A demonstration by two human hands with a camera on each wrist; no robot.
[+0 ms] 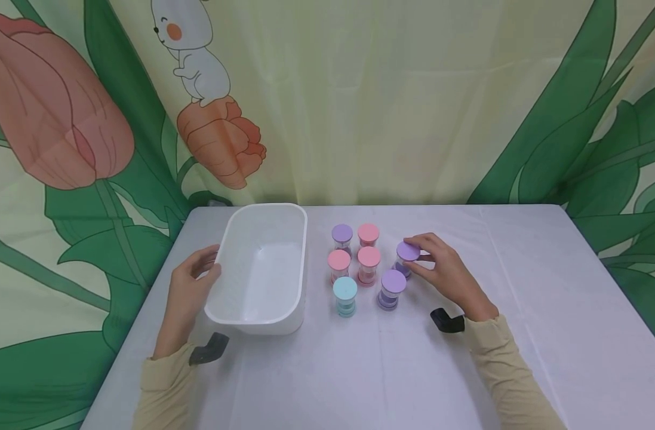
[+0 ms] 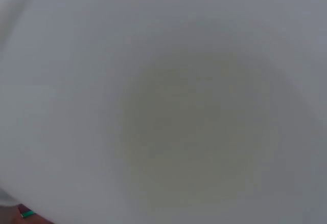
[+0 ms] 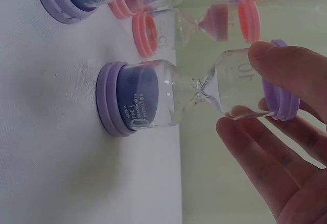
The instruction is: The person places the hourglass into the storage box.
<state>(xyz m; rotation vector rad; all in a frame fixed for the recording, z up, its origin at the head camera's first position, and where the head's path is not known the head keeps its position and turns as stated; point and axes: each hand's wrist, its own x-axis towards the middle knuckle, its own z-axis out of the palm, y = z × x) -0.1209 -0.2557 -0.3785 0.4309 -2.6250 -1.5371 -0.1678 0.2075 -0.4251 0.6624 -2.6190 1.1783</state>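
My right hand [image 1: 416,258] pinches the top cap of a purple sand timer [image 1: 408,251] that stands on the table at the right of a cluster of timers. In the right wrist view the thumb and fingers of this hand [image 3: 245,88] close round the upper cap, and the purple sand timer [image 3: 148,98] has dark sand in its lower bulb. My left hand [image 1: 200,272] holds the left wall of an empty white tub [image 1: 263,326], thumb at the rim. The left wrist view shows only the blurred white tub wall [image 2: 163,101].
Beside the held timer stand several more: purple [image 1: 341,233], pink [image 1: 368,233], pink [image 1: 338,260], pink [image 1: 368,257], blue [image 1: 345,289] and purple [image 1: 393,282]. The table [image 1: 547,298] has a pale cloth. A flower-print curtain hangs behind it.
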